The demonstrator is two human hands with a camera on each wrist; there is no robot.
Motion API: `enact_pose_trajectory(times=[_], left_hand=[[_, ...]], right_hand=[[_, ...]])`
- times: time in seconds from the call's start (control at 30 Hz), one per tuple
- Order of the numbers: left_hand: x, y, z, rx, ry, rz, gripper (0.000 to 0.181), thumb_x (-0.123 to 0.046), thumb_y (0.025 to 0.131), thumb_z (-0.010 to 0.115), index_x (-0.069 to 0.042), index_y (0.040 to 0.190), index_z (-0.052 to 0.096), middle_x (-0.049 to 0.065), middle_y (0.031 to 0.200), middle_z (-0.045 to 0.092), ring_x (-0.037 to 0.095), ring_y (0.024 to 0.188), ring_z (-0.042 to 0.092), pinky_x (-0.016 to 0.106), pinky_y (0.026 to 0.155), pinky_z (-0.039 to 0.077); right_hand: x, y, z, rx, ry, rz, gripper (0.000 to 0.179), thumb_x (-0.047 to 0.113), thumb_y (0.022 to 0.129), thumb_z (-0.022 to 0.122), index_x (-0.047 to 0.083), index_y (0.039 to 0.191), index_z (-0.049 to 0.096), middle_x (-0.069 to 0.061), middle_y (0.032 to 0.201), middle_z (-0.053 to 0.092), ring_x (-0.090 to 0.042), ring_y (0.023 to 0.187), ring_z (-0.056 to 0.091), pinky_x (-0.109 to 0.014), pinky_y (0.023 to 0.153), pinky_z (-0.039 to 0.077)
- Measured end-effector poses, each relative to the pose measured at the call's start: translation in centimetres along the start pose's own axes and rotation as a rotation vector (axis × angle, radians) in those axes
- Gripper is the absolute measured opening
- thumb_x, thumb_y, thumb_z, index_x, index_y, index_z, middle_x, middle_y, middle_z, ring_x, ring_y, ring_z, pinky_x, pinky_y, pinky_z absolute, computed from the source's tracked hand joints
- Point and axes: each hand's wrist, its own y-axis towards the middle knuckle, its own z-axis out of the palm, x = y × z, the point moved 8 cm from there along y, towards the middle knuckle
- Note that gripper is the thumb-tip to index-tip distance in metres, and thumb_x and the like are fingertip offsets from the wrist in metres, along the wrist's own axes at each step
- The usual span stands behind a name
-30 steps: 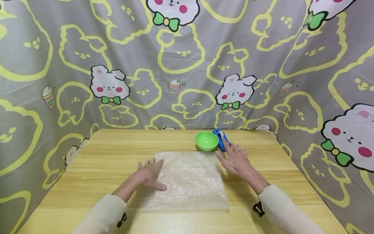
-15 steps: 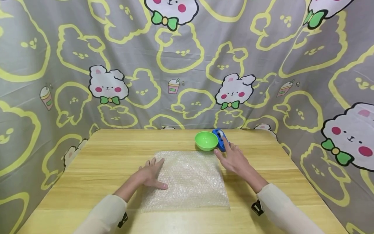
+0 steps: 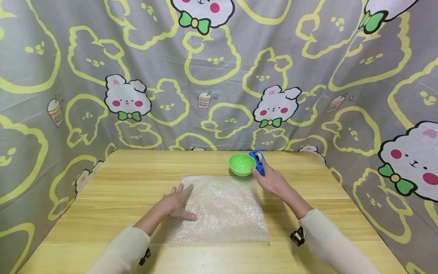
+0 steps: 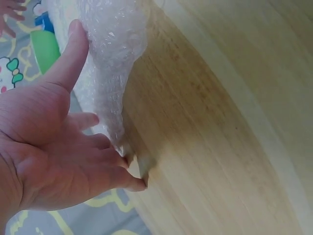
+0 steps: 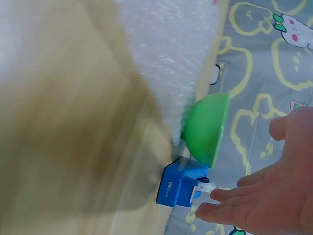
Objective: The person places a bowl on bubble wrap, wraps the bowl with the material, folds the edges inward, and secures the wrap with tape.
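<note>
A sheet of bubble wrap (image 3: pixel 222 213) lies flat on the wooden table. My left hand (image 3: pixel 176 205) rests at its left edge, fingers spread and thumb stretched over the sheet. Beyond the far right corner stands a green bowl (image 3: pixel 242 164), its hollow side up. A blue tape dispenser (image 5: pixel 172 183) with a roll of tape stands right beside the bowl. My right hand (image 3: pixel 272 180) is over the dispenser's near end, with the thumb close to the bowl's rim. In the right wrist view its fingers (image 5: pixel 230 205) extend towards the dispenser, not curled round it; contact cannot be told.
The wooden table (image 3: pixel 137 171) reaches back to a grey curtain (image 3: pixel 219 76) printed with rabbits and yellow outlines. The curtain also hangs along both sides. A black device (image 3: pixel 297 236) sits at the right wrist.
My right hand has drawn its spread fingers closer together and moved slightly left, nearer the bowl and tape dispenser. The left hand stays on the bubble wrap's left edge.
</note>
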Motion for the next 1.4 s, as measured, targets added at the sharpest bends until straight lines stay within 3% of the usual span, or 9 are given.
enact_pose_trajectory(times=[0.2, 0.3, 0.5, 0.57, 0.7, 0.8, 0.97, 1.27, 1.4], left_hand=[[0.2, -0.1, 0.1, -0.001, -0.01, 0.002, 0.122, -0.053, 0.074, 0.086, -0.004, 0.162, 0.017, 0.039, 0.161, 0.013, 0.063, 0.145, 0.017, 0.081, 0.109, 0.018], [0.2, 0.0, 0.1, 0.0, -0.003, 0.004, 0.122, -0.054, 0.074, 0.085, -0.004, 0.161, 0.017, 0.039, 0.161, 0.013, 0.063, 0.145, 0.017, 0.081, 0.109, 0.019], [0.1, -0.1, 0.1, 0.003, -0.006, 0.001, 0.122, -0.053, 0.074, 0.085, -0.004, 0.162, 0.017, 0.039, 0.161, 0.013, 0.062, 0.145, 0.016, 0.082, 0.109, 0.018], [0.1, -0.2, 0.0, 0.004, -0.006, -0.001, 0.122, -0.053, 0.074, 0.085, -0.004, 0.162, 0.017, 0.039, 0.161, 0.013, 0.063, 0.145, 0.016, 0.081, 0.109, 0.018], [0.0, -0.2, 0.0, 0.007, 0.002, -0.002, 0.122, -0.054, 0.074, 0.085, -0.004, 0.162, 0.017, 0.039, 0.161, 0.013, 0.063, 0.145, 0.017, 0.081, 0.109, 0.019], [0.0, -0.2, -0.1, 0.01, 0.011, -0.002, 0.121, -0.054, 0.074, 0.085, -0.004, 0.162, 0.017, 0.039, 0.161, 0.014, 0.063, 0.145, 0.017, 0.081, 0.108, 0.02], [0.0, -0.2, -0.1, 0.011, 0.017, 0.001, 0.121, -0.054, 0.074, 0.085, -0.004, 0.161, 0.018, 0.039, 0.161, 0.014, 0.062, 0.145, 0.018, 0.082, 0.108, 0.021], [0.1, 0.0, -0.1, 0.011, 0.017, 0.001, 0.122, -0.054, 0.074, 0.085, -0.004, 0.162, 0.017, 0.04, 0.161, 0.013, 0.064, 0.145, 0.016, 0.083, 0.107, 0.02], [0.1, 0.0, 0.0, 0.015, 0.017, -0.001, 0.122, -0.054, 0.074, 0.085, -0.003, 0.162, 0.017, 0.039, 0.161, 0.013, 0.064, 0.145, 0.016, 0.083, 0.107, 0.02]], right_hand=[[0.1, 1.6, -1.2, -0.037, 0.062, 0.023, 0.069, 0.046, 0.106, 0.036, -0.003, 0.155, 0.03, -0.033, 0.142, 0.053, -0.052, 0.12, 0.058, -0.057, 0.09, 0.053], [0.0, 2.3, -1.5, -0.035, 0.097, 0.056, 0.068, 0.045, 0.107, 0.034, -0.005, 0.153, 0.035, -0.031, 0.142, 0.054, -0.049, 0.12, 0.058, -0.053, 0.09, 0.053], [-0.4, 3.4, -1.2, 0.006, 0.126, 0.111, 0.07, 0.046, 0.107, 0.029, -0.007, 0.153, 0.034, -0.031, 0.151, 0.045, -0.05, 0.133, 0.048, -0.056, 0.103, 0.048], [-0.4, 3.6, -1.0, 0.021, 0.132, 0.121, 0.069, 0.046, 0.107, 0.029, -0.006, 0.153, 0.034, -0.03, 0.143, 0.052, -0.046, 0.121, 0.058, -0.052, 0.096, 0.052], [-0.3, 4.1, -0.5, 0.051, 0.18, 0.142, 0.068, 0.044, 0.107, 0.032, -0.005, 0.154, 0.032, -0.029, 0.121, 0.062, -0.03, 0.079, 0.068, -0.042, 0.075, 0.058], [-0.2, 4.3, -0.1, 0.068, 0.221, 0.161, 0.067, 0.042, 0.107, 0.033, -0.004, 0.156, 0.028, -0.032, 0.126, 0.058, -0.023, 0.067, 0.067, -0.042, 0.073, 0.06], [-0.4, 4.6, 0.4, 0.046, 0.263, 0.188, 0.066, 0.039, 0.107, 0.035, -0.003, 0.157, 0.026, -0.034, 0.139, 0.051, -0.027, 0.068, 0.07, -0.045, 0.077, 0.061], [-0.7, 5.3, 1.5, 0.0, 0.342, 0.214, 0.059, 0.031, 0.107, 0.042, -0.003, 0.154, 0.031, -0.022, 0.1, 0.059, -0.035, 0.071, 0.072, -0.044, 0.07, 0.063], [-0.9, 5.5, 2.0, 0.005, 0.335, 0.213, 0.06, 0.028, 0.107, 0.041, -0.003, 0.156, 0.028, -0.031, 0.117, 0.058, -0.032, 0.07, 0.072, -0.042, 0.069, 0.063]])
